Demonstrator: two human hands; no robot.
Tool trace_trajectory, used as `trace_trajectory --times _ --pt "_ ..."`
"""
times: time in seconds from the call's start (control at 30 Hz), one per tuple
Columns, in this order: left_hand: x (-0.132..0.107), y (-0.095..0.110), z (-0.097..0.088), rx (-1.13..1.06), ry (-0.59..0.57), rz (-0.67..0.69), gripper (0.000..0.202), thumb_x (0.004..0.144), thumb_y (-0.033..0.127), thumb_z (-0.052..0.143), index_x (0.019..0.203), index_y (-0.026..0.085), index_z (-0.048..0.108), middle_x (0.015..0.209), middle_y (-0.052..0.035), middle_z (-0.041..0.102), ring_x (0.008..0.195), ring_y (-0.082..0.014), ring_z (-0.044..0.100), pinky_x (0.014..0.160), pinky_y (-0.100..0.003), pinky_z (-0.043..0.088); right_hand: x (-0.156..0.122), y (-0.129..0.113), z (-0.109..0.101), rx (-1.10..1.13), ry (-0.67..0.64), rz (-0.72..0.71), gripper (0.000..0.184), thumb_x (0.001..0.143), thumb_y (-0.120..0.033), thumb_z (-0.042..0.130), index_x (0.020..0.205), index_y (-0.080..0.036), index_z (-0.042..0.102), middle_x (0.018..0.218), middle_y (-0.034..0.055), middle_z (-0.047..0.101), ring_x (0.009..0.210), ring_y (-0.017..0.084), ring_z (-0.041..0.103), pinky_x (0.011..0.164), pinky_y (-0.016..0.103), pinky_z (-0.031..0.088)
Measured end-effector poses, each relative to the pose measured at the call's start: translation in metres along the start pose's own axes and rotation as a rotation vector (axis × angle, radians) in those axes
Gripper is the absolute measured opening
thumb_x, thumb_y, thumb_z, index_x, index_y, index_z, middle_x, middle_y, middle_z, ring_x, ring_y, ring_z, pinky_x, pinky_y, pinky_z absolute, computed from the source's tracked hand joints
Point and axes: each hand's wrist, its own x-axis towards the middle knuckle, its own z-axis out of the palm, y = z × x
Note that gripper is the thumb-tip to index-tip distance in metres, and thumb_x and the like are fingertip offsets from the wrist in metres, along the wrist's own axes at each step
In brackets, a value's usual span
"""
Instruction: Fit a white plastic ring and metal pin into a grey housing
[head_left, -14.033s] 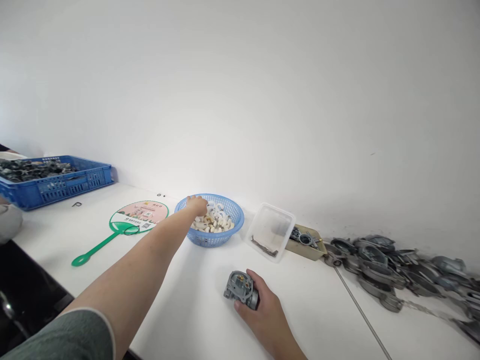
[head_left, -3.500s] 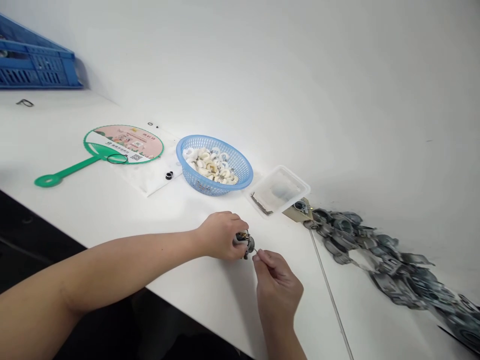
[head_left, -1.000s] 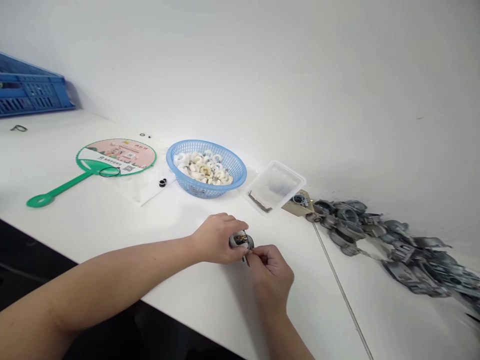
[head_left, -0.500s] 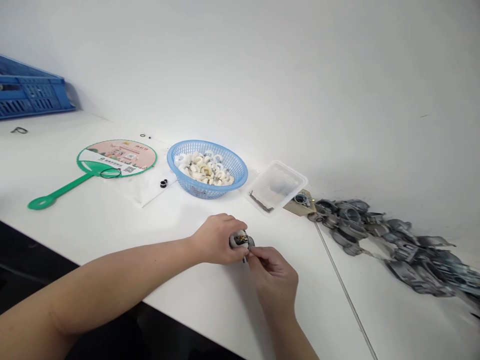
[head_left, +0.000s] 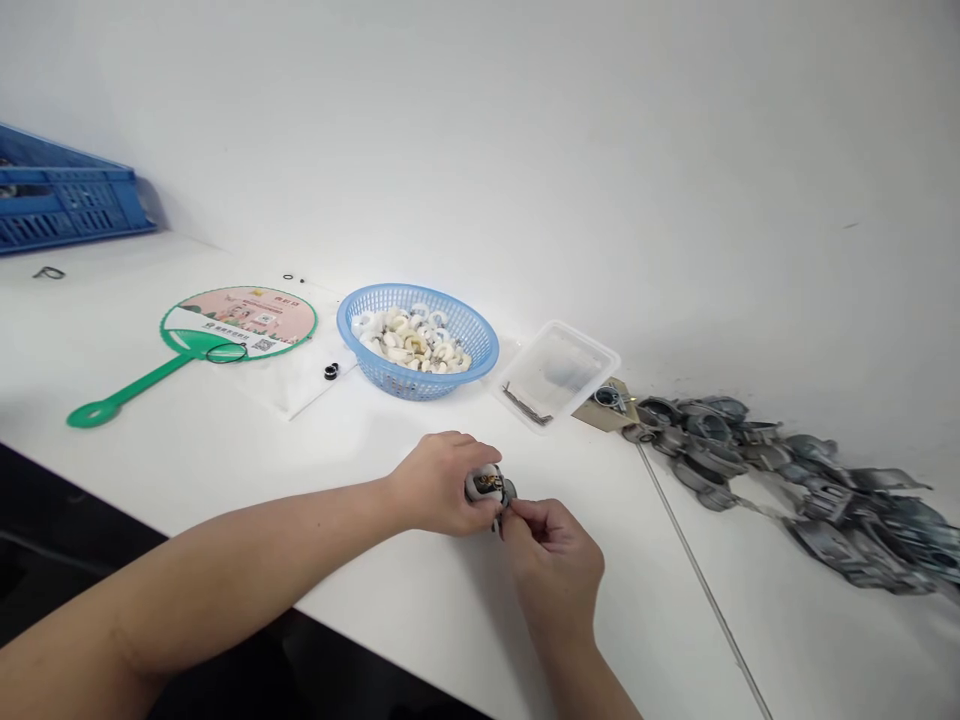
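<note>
Left hand (head_left: 435,487): closed around the casting, fingers wrapped over its far side, resting just above the table.

Right hand (head_left: 555,553): thumb and forefinger pinched together at the casting's near edge, holding a thin metal pin (head_left: 497,522), mostly hidden and too small to make out in detail.

Die-cast carburetor body (head_left: 489,488): held between both hands, off the table, with brass-coloured parts showing in its open face.

Table: white work table (head_left: 427,625), running along a white wall (head_left: 525,130).

Ahead of the hands: blue plastic basket (head_left: 417,288) heaped with white rings (head_left: 412,345); just right of it, a clear plastic tub (head_left: 559,372) with hex keys (head_left: 525,405) inside.

Right of the tub: a tan tray (head_left: 609,408) touching the tub's corner, then a long pile of grey carburetor castings (head_left: 705,445) along the wall.

Left of the basket: a green hand fan (head_left: 240,320) with a black O-ring (head_left: 226,353) on it, beside a clear plastic bag (head_left: 296,385) bearing a small black ring (head_left: 331,371).

Far left: blue plastic crate (head_left: 67,205) against the wall.
</note>
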Motion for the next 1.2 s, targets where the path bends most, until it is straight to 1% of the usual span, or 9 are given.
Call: trace_trajectory --times 0.2,0.3,0.5,0.63,0.8,0.93,1.03,1.1,1.2 --pt "0.001 0.001 0.000 0.036 -0.014 0.035 0.029 0.060 0.028 0.056 0.086 0.016 0.062 0.067 -0.0034 0.064 0.060 -0.0181 0.057 0.060 -0.031 0.048 -0.004 -0.009 0.002 -0.098 0.044 -0.024 0.006 0.062 -0.025 0.059 0.059 -0.019 0.058 0.047 -0.0026 0.056 0.044 0.012 0.044 0.044 0.024 0.036" --pt "0.001 0.002 0.000 0.064 -0.023 0.058 0.028 0.059 0.027 0.055 0.084 0.016 0.062 0.065 -0.0036 0.062 0.059 -0.0178 0.056 0.060 -0.031 0.047 -0.006 -0.012 0.003 -0.143 0.072 -0.034 0.005 0.062 -0.025 0.059 0.062 -0.020 0.058 0.047 -0.0034 0.056 0.042 0.012 0.044 0.044 0.025 0.037" --pt "-0.001 0.003 0.000 0.061 -0.030 0.051 0.033 0.060 0.026 0.054 0.090 0.017 0.060 0.072 -0.0043 0.065 0.064 -0.0192 0.059 0.062 -0.032 0.049 -0.006 -0.014 0.004 -0.165 0.082 -0.085 0.008 0.062 -0.026 0.054 0.068 -0.021 0.057 0.047 -0.0034 0.056 0.042 0.013 0.044 0.047 0.026 0.038" --pt "-0.003 0.003 0.001 0.041 -0.018 0.044 0.036 0.060 0.026 0.055 0.093 0.016 0.060 0.071 -0.0042 0.065 0.064 -0.0191 0.059 0.061 -0.031 0.049 -0.007 -0.015 0.004 -0.174 0.067 -0.100 0.011 0.060 -0.024 0.052 0.070 -0.021 0.056 0.047 -0.0041 0.056 0.044 0.013 0.046 0.050 0.027 0.040" --pt "-0.003 0.001 0.000 -0.015 -0.003 0.030 0.035 0.061 0.028 0.057 0.095 0.017 0.061 0.075 -0.0036 0.068 0.067 -0.0189 0.061 0.064 -0.032 0.051 -0.004 -0.017 0.003 -0.167 0.042 -0.111 0.015 0.060 -0.024 0.051 0.073 -0.021 0.056 0.046 -0.0043 0.054 0.044 0.014 0.046 0.050 0.027 0.041" --pt "-0.003 -0.001 -0.003 -0.085 -0.005 -0.027 0.036 0.063 0.033 0.062 0.096 0.018 0.061 0.083 -0.0045 0.069 0.074 -0.0194 0.064 0.069 -0.032 0.052 0.002 -0.014 0.001 -0.134 -0.024 -0.136 0.018 0.060 -0.026 0.052 0.076 -0.020 0.056 0.045 -0.0060 0.049 0.043 0.013 0.044 0.050 0.027 0.041" --pt "-0.003 -0.003 -0.004 -0.093 -0.027 -0.012 0.037 0.064 0.036 0.063 0.097 0.018 0.062 0.082 -0.0043 0.069 0.075 -0.0194 0.064 0.070 -0.032 0.052 0.005 -0.011 -0.001 -0.116 -0.066 -0.145 0.021 0.060 -0.025 0.052 0.080 -0.020 0.057 0.044 -0.0074 0.046 0.043 0.013 0.043 0.050 0.027 0.041" --pt "-0.003 -0.003 -0.005 -0.083 -0.025 0.010 0.036 0.065 0.035 0.063 0.096 0.018 0.062 0.079 -0.0039 0.069 0.073 -0.0192 0.063 0.069 -0.032 0.052 0.005 -0.011 -0.002 -0.128 -0.059 -0.145 0.022 0.060 -0.024 0.053 0.081 -0.021 0.057 0.045 -0.0078 0.046 0.043 0.012 0.043 0.050 0.026 0.040" --pt "-0.002 -0.003 -0.005 -0.071 -0.004 0.037 0.034 0.065 0.033 0.061 0.094 0.016 0.063 0.076 -0.0038 0.069 0.069 -0.0185 0.062 0.067 -0.031 0.051 0.000 -0.014 0.000 -0.151 -0.010 -0.115 0.022 0.061 -0.024 0.053 0.082 -0.021 0.057 0.046 -0.0071 0.049 0.044 0.013 0.045 0.050 0.026 0.040"
